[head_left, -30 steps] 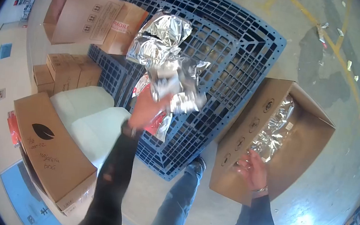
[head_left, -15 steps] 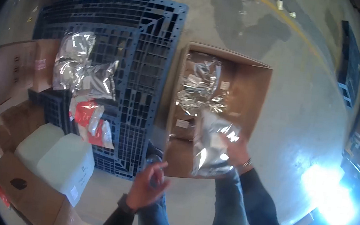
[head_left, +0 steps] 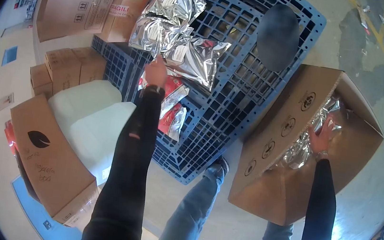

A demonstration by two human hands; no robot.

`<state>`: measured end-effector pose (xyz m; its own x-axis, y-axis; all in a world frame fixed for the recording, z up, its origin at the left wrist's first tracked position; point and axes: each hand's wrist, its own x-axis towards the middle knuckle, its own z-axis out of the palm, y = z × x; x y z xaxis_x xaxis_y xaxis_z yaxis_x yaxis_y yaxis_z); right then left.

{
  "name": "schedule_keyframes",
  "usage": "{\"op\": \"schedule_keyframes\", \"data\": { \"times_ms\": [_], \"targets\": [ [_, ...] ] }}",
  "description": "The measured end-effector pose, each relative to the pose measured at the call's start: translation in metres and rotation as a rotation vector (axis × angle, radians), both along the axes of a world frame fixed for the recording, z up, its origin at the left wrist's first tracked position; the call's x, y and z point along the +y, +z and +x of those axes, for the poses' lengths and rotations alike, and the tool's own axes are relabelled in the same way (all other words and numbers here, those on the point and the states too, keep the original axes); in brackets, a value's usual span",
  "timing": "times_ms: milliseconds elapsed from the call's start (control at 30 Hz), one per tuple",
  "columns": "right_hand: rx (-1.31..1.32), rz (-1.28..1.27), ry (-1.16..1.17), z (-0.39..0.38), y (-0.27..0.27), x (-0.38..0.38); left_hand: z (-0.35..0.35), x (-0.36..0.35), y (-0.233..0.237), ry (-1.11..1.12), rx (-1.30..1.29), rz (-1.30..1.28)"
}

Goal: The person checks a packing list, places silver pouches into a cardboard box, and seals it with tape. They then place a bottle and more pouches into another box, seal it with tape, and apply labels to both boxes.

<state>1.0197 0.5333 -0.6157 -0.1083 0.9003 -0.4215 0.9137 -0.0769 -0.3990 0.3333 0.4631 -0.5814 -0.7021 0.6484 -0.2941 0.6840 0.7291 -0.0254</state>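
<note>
My left hand (head_left: 156, 73) reaches over the pallet (head_left: 232, 106), its fingers closed at the lower edge of a silver foil bag (head_left: 173, 8) in a small pile. Another silver foil bag (head_left: 197, 65) lies just right of the hand. Below it are red and white bags (head_left: 173, 120), partly covered by my forearm. My right hand (head_left: 321, 137) is inside the open cardboard box (head_left: 272, 130), fingers apart, lying on the crumpled silver foil bags (head_left: 299, 150) there. The box's side wall hides part of those bags.
At the upper left stands a carton marked fragile (head_left: 124, 13). Smaller brown boxes (head_left: 69, 67) are beneath it. A cardboard box with a leaf print (head_left: 52, 165) and pale white blocks (head_left: 101, 118) occupy the lower left. My shoe (head_left: 224, 164) is near the pallet's corner.
My view has swung left. My right hand has let go of a silver bag, which was over the box, and now lies inside. My left hand has moved up to the bags on the pallet.
</note>
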Motion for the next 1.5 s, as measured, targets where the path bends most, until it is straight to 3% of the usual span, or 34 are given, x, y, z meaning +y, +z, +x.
{"op": "schedule_keyframes", "data": {
  "times_ms": [67, 133, 200, 300, 333, 433, 600, 700, 733, 800, 833, 867, 933, 967, 1000, 1033, 1067, 1100, 1133, 1167, 1200, 1267, 1300, 1333, 1433, 1500],
  "targets": [
    [0.065, -0.048, 0.037, 0.011, 0.001, -0.001, -0.053, 0.009, -0.007, -0.052, 0.121, -0.008],
    [0.077, -0.046, 0.066, 0.016, -0.001, 0.004, -0.093, 0.029, -0.016, 0.190, -0.014, 0.113],
    [0.066, -0.077, 0.026, 0.012, 0.000, 0.001, -0.111, 0.037, -0.020, 0.289, -0.144, 0.191],
    [0.035, -0.043, 0.056, 0.011, -0.001, -0.002, -0.096, 0.051, -0.033, 0.602, -0.626, 0.387],
    [0.044, -0.022, 0.049, 0.011, -0.002, -0.006, -0.085, 0.056, -0.028, 0.436, -0.419, 0.193],
    [0.053, 0.052, 0.054, 0.007, -0.009, -0.008, -0.038, 0.071, -0.013, 0.534, -0.090, 0.178],
    [-0.151, 0.058, 0.096, 0.014, -0.022, -0.010, -0.002, 0.077, 0.011, 0.525, -0.023, 0.368],
    [-0.020, -0.068, -0.036, 0.000, 0.004, -0.001, -0.029, 0.061, 0.003, 0.425, -0.173, 0.387],
    [0.054, 0.026, -0.020, -0.007, 0.016, 0.004, -0.032, 0.052, 0.012, 0.371, -0.247, 0.408],
    [0.163, 0.254, -0.245, -0.033, 0.052, 0.009, -0.022, 0.023, 0.040, 0.226, -0.451, 0.496],
    [0.215, 0.362, -0.356, -0.055, 0.078, 0.007, -0.012, 0.013, 0.057, 0.244, -0.572, 0.542],
    [0.232, 0.455, -0.280, -0.083, 0.119, 0.006, 0.000, 0.002, 0.078, 0.278, -0.678, 0.585],
    [0.284, 0.490, -0.161, -0.154, 0.201, -0.017, 0.043, -0.014, 0.148, 0.662, -0.939, 0.690],
    [0.633, 0.290, -0.209, -0.184, 0.225, -0.030, 0.077, -0.017, 0.192, 0.592, -0.899, 0.620],
    [0.458, 0.345, 0.183, -0.200, 0.262, -0.019, 0.099, -0.028, 0.221, 0.482, -0.917, 0.656],
    [0.449, 0.379, 0.057, -0.214, 0.262, -0.029, 0.122, -0.038, 0.250, 0.374, -0.934, 0.695],
    [0.437, 0.410, -0.069, -0.226, 0.260, -0.040, 0.149, -0.046, 0.293, 0.410, -0.951, 0.581],
    [0.579, 0.397, -0.117, -0.229, 0.274, -0.038, 0.168, -0.066, 0.307, 0.428, -0.935, 0.646],
    [0.800, 0.241, -0.163, -0.228, 0.278, -0.044, 0.186, -0.078, 0.328, 0.211, -0.927, 0.661],
    [1.355, -0.187, -0.532, -0.239, 0.292, -0.059, 0.218, -0.072, 0.361, 0.091, -0.963, 0.673],
    [1.223, -0.556, -0.345, -0.220, 0.274, -0.070, 0.225, -0.087, 0.379, -0.015, -1.089, 0.556],
    [1.489, -1.159, -0.606, -0.194, 0.327, -0.075, 0.279, -0.082, 0.400, -0.039, -1.148, 0.519],
    [1.410, -1.030, -0.542, -0.180, 0.329, -0.087, 0.269, -0.109, 0.396, -0.255, -1.079, 0.211],
    [1.331, -0.918, -0.475, -0.168, 0.324, -0.101, 0.292, -0.098, 0.400, -0.355, -1.097, 0.183],
    [1.351, -0.696, -0.620, -0.107, 0.313, -0.127, 0.323, -0.091, 0.381, -0.603, -1.190, 0.100],
    [1.252, -0.431, -0.778, -0.065, 0.295, -0.133, 0.333, -0.090, 0.353, -0.310, -1.312, 0.139]
  ]
}}
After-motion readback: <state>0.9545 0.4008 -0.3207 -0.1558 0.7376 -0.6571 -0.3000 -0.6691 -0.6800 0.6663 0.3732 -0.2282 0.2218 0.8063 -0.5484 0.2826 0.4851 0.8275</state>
